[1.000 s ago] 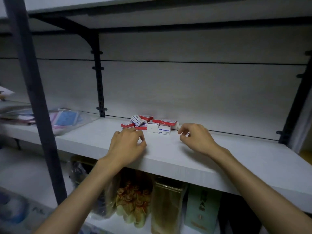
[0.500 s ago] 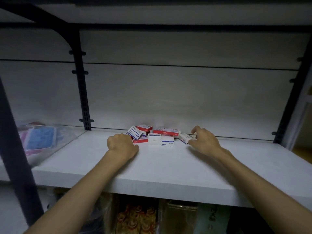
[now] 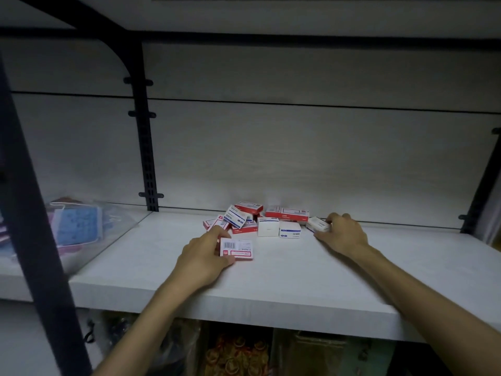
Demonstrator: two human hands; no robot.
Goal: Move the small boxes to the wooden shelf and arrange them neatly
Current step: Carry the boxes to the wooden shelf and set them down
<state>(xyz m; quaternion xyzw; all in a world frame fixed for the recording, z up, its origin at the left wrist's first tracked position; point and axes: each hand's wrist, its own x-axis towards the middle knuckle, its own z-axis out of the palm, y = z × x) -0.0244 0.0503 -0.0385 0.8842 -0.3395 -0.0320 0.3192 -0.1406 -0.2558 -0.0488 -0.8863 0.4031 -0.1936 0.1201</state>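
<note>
Several small red-and-white and blue-and-white boxes (image 3: 267, 221) lie in a loose heap near the back of the pale wooden shelf (image 3: 284, 283). My left hand (image 3: 202, 256) grips one red-and-white box (image 3: 238, 248) with a barcode facing up, a little in front of the heap. My right hand (image 3: 343, 234) pinches a white box (image 3: 317, 224) at the heap's right end, low on the shelf board.
A clear plastic bag (image 3: 78, 226) with blue and pink items lies at the shelf's left. Black metal uprights (image 3: 146, 158) stand at the back left, near left and right. Packaged goods (image 3: 238, 351) fill the level below. Another board hangs overhead.
My left hand has drawn a red-and-white box out of the heap toward me. My right hand has closed its fingers on the white box at the right end.
</note>
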